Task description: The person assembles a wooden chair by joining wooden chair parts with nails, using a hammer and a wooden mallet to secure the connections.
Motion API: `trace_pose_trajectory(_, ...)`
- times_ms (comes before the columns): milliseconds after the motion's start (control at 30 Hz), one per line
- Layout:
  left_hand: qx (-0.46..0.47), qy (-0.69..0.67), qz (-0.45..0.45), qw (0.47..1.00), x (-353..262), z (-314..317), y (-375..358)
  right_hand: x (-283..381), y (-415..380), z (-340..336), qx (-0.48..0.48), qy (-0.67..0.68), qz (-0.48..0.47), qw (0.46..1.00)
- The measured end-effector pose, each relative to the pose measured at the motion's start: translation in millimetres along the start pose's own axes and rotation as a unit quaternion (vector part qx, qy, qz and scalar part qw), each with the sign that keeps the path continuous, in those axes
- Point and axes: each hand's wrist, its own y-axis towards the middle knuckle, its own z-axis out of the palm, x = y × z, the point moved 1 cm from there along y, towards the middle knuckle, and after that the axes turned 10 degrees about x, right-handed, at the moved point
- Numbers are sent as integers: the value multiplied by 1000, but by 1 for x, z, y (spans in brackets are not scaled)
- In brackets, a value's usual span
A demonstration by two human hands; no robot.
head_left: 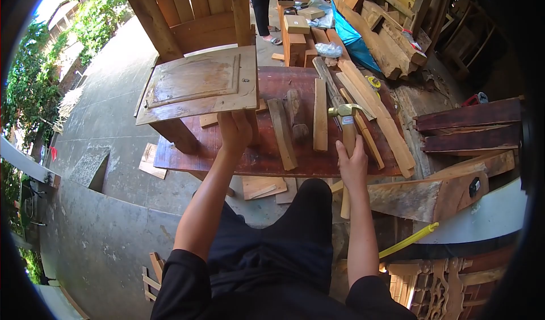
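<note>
My right hand point(354, 161) is wrapped round the wooden handle of a claw hammer point(345, 110). The hammer's head points up and away from me, above the table. My left hand point(234, 131) reaches under the front edge of a small wooden chair point(193, 81), close to its front leg; the seat hides my fingers. The chair has a slatted back and a framed panel seat, and it stands on a reddish-brown table point(227, 164). Between the chair and the hammer lie several wooden pieces, among them a pale batten point(320, 116) and a darker curved one point(282, 134).
Long planks point(380, 116) and a yellow tape measure point(373, 83) lie at the table's right side. Stacked timber point(392, 36) and a small box point(297, 24) stand beyond. Another person point(262, 8) is at the back. Wood offcuts point(264, 187) lie on the floor below the table.
</note>
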Motion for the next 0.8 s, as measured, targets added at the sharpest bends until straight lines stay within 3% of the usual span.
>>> trace_pose_trajectory(267,7,34,22,999,-3,-2,1,-1,1,1,-6,4,-6,1000)
trace_pose_trajectory(367,-29,91,32,995,-3,-1,-3,-1,1,1,-11,2,-12,1000)
trace_pose_trajectory(800,-6,37,5,999,3,-1,-3,22,-5,-6,23,26,57,998)
